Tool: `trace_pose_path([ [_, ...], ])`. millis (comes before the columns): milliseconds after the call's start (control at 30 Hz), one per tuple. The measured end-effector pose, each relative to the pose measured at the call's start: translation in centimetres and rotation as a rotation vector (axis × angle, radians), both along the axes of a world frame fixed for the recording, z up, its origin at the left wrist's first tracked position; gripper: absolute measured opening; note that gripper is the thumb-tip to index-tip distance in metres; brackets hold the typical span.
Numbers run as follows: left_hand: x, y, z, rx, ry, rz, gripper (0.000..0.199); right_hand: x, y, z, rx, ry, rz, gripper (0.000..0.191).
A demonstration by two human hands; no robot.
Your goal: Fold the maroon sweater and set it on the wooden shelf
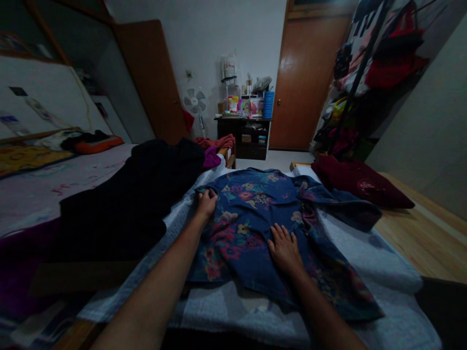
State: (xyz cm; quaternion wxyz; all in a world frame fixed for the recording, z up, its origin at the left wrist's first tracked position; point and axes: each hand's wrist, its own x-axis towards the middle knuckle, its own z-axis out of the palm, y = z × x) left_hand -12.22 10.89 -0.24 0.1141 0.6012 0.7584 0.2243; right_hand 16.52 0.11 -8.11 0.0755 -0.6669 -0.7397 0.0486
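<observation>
Dim bedroom; left hand (206, 203) is gripping the floral shirt (255, 228) edge, apparently; right hand (285, 249) is pressing flat, open, on bed (383, 272).

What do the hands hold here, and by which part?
The left hand grips the floral shirt at its upper left edge; the right hand lies flat on it.

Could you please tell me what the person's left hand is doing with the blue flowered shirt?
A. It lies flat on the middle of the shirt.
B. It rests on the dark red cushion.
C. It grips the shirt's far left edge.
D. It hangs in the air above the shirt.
C: the left hand is closed on the far left edge of the shirt, while the right hand lies flat on its middle.
</observation>
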Motion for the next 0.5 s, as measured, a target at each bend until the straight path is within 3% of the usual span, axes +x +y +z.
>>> trace_pose_path([
  [100,0.7,0.4,1.4,0.116,0.082,0.077,0.053,0.0,0.1,0.0,0.003,0.002,0.003,0.055],
  [167,1.4,0.2,1.9,0.21,0.221,0.028,0.051,0.0,0.1,0.1,-0.002,0.001,0.003,0.055],
  [300,2.8,-0.7,0.8,0.164,0.412,-0.244,0.046,0.0,0.2,0.4,-0.031,-0.003,0.005,0.055],
  [433,3.6,-1.7,-0.8,0.007,0.365,-0.641,0.028,0.1,0.2,0.4,-0.033,0.003,0.01,0.056],
  [500,3.6,-2.0,-0.9,-0.014,0.346,-0.698,0.028,0.2,0.2,0.3,-0.03,0.002,0.01,0.057],
])
